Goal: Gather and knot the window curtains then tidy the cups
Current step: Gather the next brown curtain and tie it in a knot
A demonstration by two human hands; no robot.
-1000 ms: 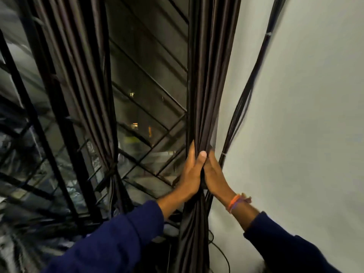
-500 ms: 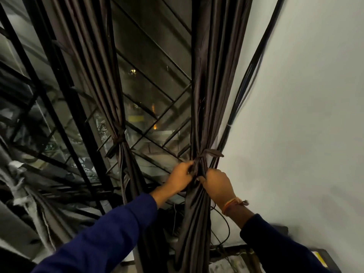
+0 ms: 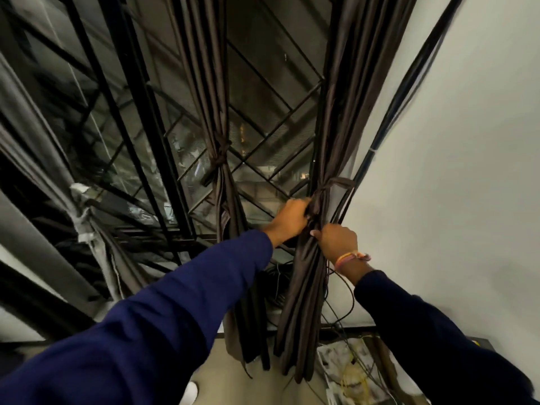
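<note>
A dark brown curtain [image 3: 344, 92] hangs gathered at the right of the window, with a tie band [image 3: 330, 185] wrapped round it. My left hand [image 3: 292, 217] grips the bunched fabric just under the band from the left. My right hand [image 3: 337, 242] pinches the folds slightly lower on the right, an orange bracelet on its wrist. A second dark curtain [image 3: 222, 159] hangs to the left, knotted at mid height. No cups are in view.
A black window grille [image 3: 140, 112] with diagonal bars stands behind the curtains. Black cables [image 3: 409, 83] run along the white wall [image 3: 467, 171] on the right and trail down to the floor. A grey knotted curtain [image 3: 81, 220] hangs far left. Clutter and wires [image 3: 353, 372] lie below.
The view has tilted down and both hands have slid lower on the right curtain, from gripping the straight folds to holding them just beneath the tie band now round it.
</note>
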